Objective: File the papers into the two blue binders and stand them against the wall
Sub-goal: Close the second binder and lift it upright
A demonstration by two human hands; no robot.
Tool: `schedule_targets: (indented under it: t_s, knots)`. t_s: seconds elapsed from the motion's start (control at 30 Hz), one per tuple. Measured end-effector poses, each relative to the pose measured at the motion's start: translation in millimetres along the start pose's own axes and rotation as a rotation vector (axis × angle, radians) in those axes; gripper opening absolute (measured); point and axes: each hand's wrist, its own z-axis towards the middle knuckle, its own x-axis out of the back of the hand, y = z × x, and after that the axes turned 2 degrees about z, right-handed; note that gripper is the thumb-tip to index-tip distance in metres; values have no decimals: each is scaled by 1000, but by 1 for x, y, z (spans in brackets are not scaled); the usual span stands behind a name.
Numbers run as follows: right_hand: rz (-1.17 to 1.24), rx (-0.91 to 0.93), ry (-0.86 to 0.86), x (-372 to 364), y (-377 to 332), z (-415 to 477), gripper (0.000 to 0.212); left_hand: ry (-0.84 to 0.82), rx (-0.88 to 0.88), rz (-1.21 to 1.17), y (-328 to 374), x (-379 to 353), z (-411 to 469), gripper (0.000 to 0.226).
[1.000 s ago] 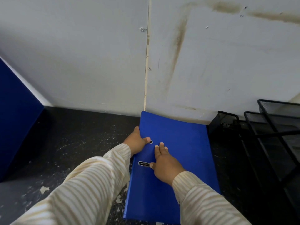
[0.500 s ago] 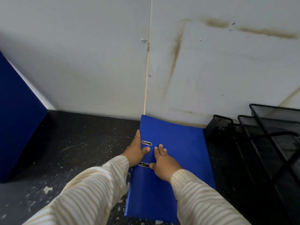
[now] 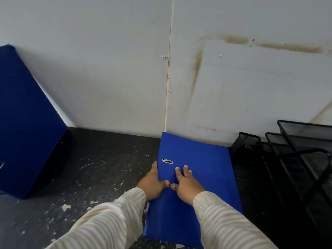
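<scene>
Black mesh trays [image 3: 303, 130], speckled dark tabletop [image 3: 100, 164]

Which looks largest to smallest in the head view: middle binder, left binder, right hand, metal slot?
1. middle binder and left binder: similar, left one cropped, so unranked.
2. right hand
3. metal slot

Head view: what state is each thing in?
flat binder: closed, lying flat, far edge at the wall.
standing binder: closed, upright at the left.
left hand: grips the flat binder's spine edge.
right hand: fingers spread, pressing its cover.
mesh trays: contents unclear.
</scene>
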Motion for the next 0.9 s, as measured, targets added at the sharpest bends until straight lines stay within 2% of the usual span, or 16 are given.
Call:
schedule_targets:
  t_s: [0.1,0.2,0.37,0.53,0.7,0.8,0.9]
  knots:
    - [-8,-10,-3,-1,0,2,67,93,69,136,5,-9,-1,74]
    - [-20,-14,-5,0,-1,1,67,143,101,247,5,-18,-4,81]
    - [-20,-54,-8,0,-6,-5,64,141,101,206,5,-18,-8,81]
    - [14,-230,-2,-10,-17,-18,61,155,126,201,9,-15,-12,81]
    - [21,-278,33,-18,-18,-29,62,138,227,-48,7,-7,-13,51]
    - [3,-247,82,-30,-16,-32,63,135,306,-283,7,-7,-12,54]
    - [-14,-233,100,-42,-16,-34,64,163,360,-385,12,-10,-10,64]
